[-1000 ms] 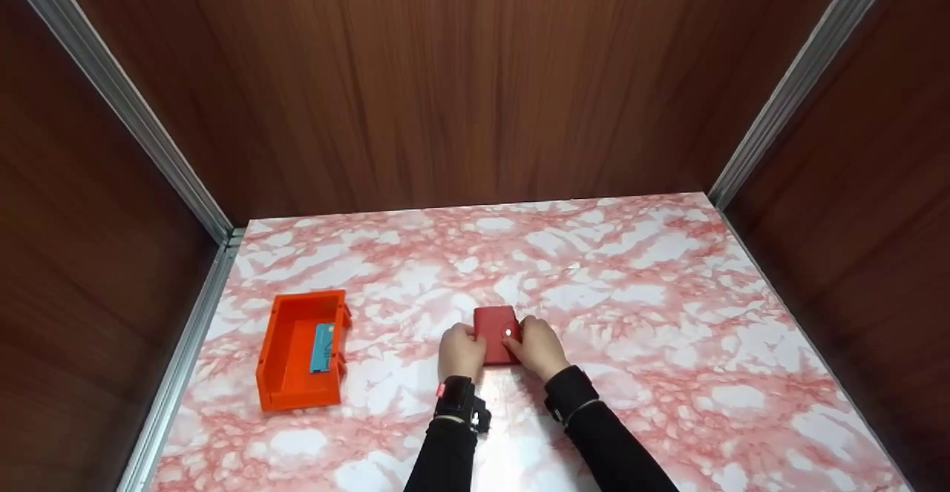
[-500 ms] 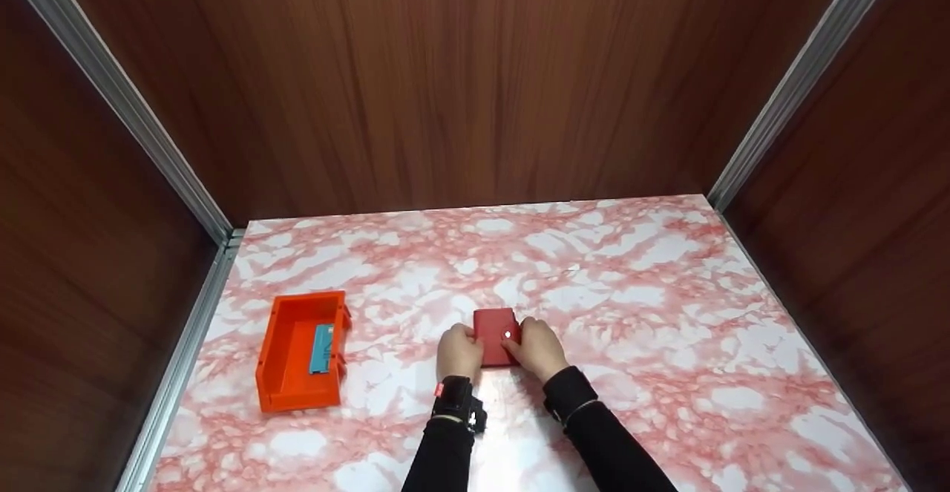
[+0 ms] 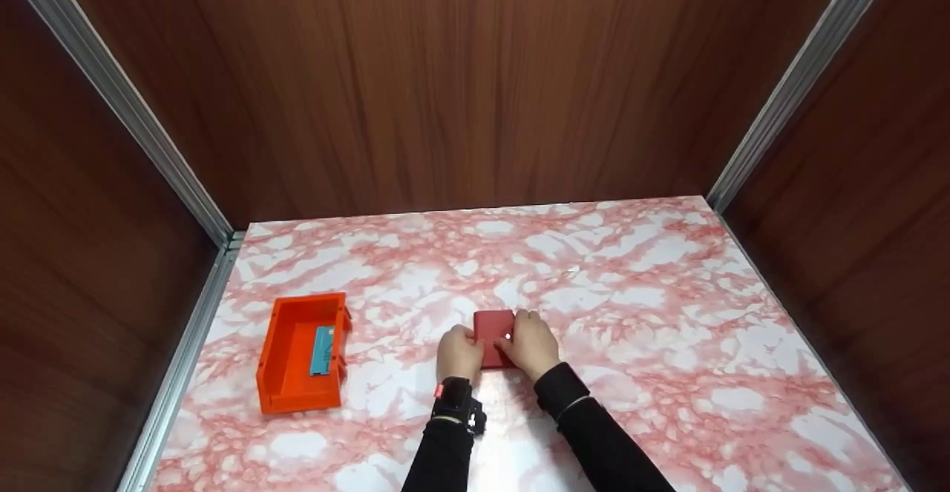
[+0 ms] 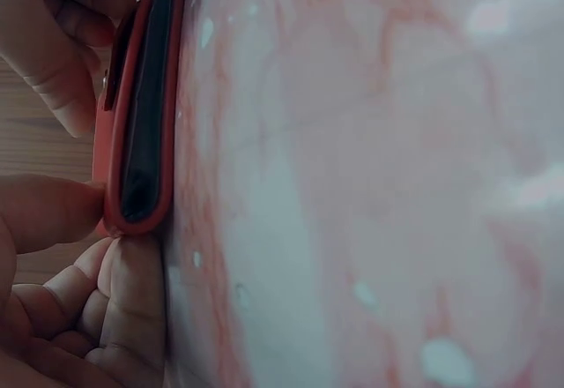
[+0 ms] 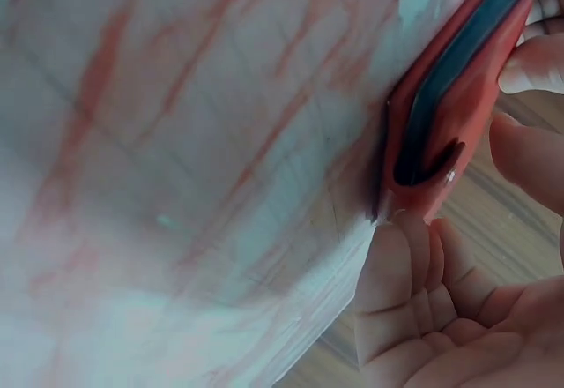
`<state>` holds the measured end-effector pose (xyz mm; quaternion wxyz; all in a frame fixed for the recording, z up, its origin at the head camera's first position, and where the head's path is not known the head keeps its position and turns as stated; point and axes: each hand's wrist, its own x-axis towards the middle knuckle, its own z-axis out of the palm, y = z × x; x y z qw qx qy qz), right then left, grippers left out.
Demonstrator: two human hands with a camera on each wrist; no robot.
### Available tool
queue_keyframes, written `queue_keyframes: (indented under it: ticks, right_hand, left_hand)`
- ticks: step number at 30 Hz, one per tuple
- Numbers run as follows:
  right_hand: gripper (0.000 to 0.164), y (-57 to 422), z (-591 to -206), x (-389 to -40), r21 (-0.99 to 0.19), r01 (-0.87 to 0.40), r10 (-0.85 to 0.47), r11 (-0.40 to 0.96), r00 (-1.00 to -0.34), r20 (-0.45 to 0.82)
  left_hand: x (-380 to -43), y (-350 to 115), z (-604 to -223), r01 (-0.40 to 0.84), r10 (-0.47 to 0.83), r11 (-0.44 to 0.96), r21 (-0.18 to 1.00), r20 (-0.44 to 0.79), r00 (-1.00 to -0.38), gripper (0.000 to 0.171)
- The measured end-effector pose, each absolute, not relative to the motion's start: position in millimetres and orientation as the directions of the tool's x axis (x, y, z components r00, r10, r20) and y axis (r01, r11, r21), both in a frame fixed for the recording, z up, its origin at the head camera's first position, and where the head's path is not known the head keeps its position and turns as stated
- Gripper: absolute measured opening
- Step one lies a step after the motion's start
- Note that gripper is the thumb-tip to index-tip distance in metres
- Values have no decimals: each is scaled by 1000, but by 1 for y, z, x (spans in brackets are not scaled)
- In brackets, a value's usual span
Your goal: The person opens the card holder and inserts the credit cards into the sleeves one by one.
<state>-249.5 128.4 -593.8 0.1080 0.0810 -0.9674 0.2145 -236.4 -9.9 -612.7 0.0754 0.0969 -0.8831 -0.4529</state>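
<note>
A small red wallet (image 3: 493, 326) with a flap and a white-looking snap lies on the table in front of the person. My left hand (image 3: 458, 352) pinches its left edge; in the left wrist view the thumb (image 4: 53, 212) is on the upper face and curled fingers are at the fold. My right hand (image 3: 535, 343) grips the flap side, its thumb right beside the snap (image 3: 508, 336). In the right wrist view the right fingers (image 5: 397, 291) meet the wallet's (image 5: 467, 79) edge, and its dark inside shows between the red covers.
At the left stands an orange open bin (image 3: 286, 355) with a flat teal piece (image 3: 322, 349) inside. The table (image 3: 631, 292) has a red and white marbled top. Brown wood-look panels (image 3: 460, 84) enclose the back and both sides, with metal rails at the corners.
My right hand has shifted slightly left, further over the wallet's flap edge. The left hand keeps its pinch, and the wallet stays in place.
</note>
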Motion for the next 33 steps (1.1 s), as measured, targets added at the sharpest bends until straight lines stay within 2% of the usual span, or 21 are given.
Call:
queue_keyframes:
  ticks: [9,16,21,28,33]
  right_hand:
    - [48,127,-595,-248,-371,-204,-106,906,-958,268]
    - [47,126,-594,-250,-372,-162,-88,914,-974,208]
    - [47,126,-596,-251,-367,-153,-79,918,-975,209]
    - [40,126,-598,-251,-328,-180,-95,927,-961,258]
    - [37,127,-598,-251,-327,-184,-104,927,-963,248]
  left_hand:
    - [-238,-10,-615,-96,-236,572,814,51,-970,14]
    - [-238,-10,-615,-89,-234,583,808,62,-970,12]
    - [-238,-11,-615,-103,-237,579,809,46,-971,13]
    - [-238,-10,-616,-100,-245,568,817,52,-968,14]
    - [-239,-11,-618,-93,-243,575,813,61,-968,13]
